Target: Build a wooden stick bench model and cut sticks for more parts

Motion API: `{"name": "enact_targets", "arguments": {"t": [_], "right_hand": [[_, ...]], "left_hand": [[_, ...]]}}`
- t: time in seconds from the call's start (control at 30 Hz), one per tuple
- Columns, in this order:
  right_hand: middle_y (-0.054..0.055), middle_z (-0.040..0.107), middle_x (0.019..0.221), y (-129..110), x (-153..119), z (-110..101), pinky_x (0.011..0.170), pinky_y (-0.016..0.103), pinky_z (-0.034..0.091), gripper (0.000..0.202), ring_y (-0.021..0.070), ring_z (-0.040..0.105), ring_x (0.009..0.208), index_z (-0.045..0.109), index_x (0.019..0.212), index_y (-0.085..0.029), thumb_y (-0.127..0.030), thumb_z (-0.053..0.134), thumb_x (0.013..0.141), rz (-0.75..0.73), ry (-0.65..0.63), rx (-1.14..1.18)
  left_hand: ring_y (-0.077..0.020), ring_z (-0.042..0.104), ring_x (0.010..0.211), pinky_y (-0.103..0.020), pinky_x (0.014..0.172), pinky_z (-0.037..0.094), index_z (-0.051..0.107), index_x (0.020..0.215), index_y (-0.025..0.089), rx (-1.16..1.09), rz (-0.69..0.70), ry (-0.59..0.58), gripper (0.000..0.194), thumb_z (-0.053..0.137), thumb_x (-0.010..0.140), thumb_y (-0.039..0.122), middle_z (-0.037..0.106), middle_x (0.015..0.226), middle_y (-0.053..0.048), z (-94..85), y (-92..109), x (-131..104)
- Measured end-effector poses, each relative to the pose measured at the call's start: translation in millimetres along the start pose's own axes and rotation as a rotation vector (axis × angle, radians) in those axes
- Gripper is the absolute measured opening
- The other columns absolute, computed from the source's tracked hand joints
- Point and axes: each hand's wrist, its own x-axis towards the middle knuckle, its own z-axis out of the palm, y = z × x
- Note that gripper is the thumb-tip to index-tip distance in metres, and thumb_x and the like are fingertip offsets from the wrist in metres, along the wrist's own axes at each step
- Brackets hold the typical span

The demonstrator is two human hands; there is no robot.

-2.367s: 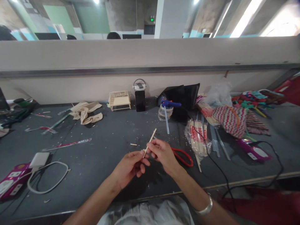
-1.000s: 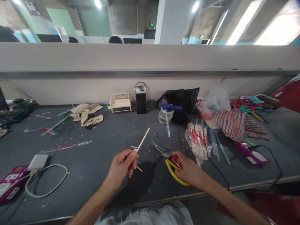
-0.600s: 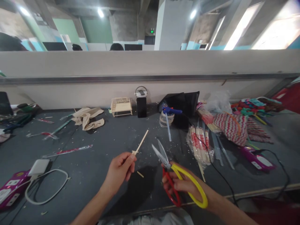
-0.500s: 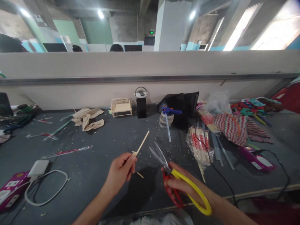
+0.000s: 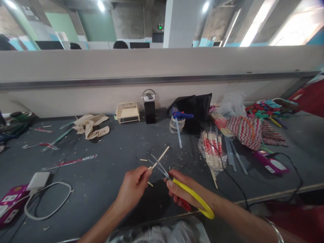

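Pinching a skinny wooden stick (image 5: 162,155) in left fingers (image 5: 143,171), gripping scissors (image 5: 194,193) in right fingers (image 5: 175,173) with parted blades (image 5: 163,169) across it

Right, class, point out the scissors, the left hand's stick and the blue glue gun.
Scissors (image 5: 189,189): head view, on the yellow handle.
Stick (image 5: 163,153): head view, on its upper part.
Blue glue gun (image 5: 183,115): head view, on the body.

R forearm (image 5: 233,209) w/ silver-col. bracelet (image 5: 275,231), approx 4 o'clock; lt-grey wrinkled garment (image 5: 162,233), 6 o'clock; L forearm (image 5: 108,212) bare.
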Motion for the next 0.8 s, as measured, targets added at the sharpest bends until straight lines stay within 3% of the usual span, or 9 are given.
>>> {"name": "enact_targets", "arguments": {"t": [0.17, 0.53, 0.63, 0.8], "right_hand": [[-0.003, 0.055, 0.066, -1, 2, 3, 0.034, 0.014, 0.035, 0.058, 0.0074, 0.049, 0.044, 0.045, 0.101, -0.022, -0.075, 0.039, 0.076, 0.022, -0.041, -0.044], [-0.003, 0.053, 0.062, -8, 3, 9, 0.034, 0.016, 0.036, 0.046, 0.0073, 0.048, 0.042, 0.048, 0.086, -0.020, -0.066, 0.044, 0.081, 0.071, -0.021, -0.023], [-0.004, 0.053, 0.059, -11, 5, 10, 0.034, 0.015, 0.035, 0.036, 0.0071, 0.048, 0.042, 0.050, 0.084, -0.019, -0.056, 0.050, 0.082, 0.108, -0.041, 0.016], [-0.005, 0.056, 0.057, -5, 12, 12, 0.037, 0.014, 0.039, 0.016, 0.0076, 0.052, 0.043, 0.048, 0.087, -0.019, -0.025, 0.054, 0.074, 0.228, -0.110, 0.202]], "left_hand": [[-0.0097, 0.040, 0.051, -0.021, 0.052, 0.027, 0.052, 0.061, 0.018, 0.095, 0.070, -0.036, 0.030, 0.047, 0.087, 0.031, 0.048, 0.053, 0.003, 3.5, -1, 0], [-0.0101, 0.042, 0.050, -0.022, 0.053, 0.027, 0.054, 0.063, 0.019, 0.134, 0.109, -0.046, 0.027, 0.047, 0.088, 0.028, 0.053, 0.055, 0.003, 9.9, -7, -2], [-0.0102, 0.044, 0.051, -0.021, 0.053, 0.028, 0.054, 0.065, 0.019, 0.162, 0.110, -0.058, 0.027, 0.046, 0.089, 0.027, 0.054, 0.057, 0.002, 10.7, -9, -2], [-0.0116, 0.049, 0.053, -0.021, 0.054, 0.029, 0.060, 0.070, 0.020, 0.132, 0.098, -0.095, 0.024, 0.045, 0.088, 0.023, 0.059, 0.060, 0.000, 14.2, -15, -4]]}}
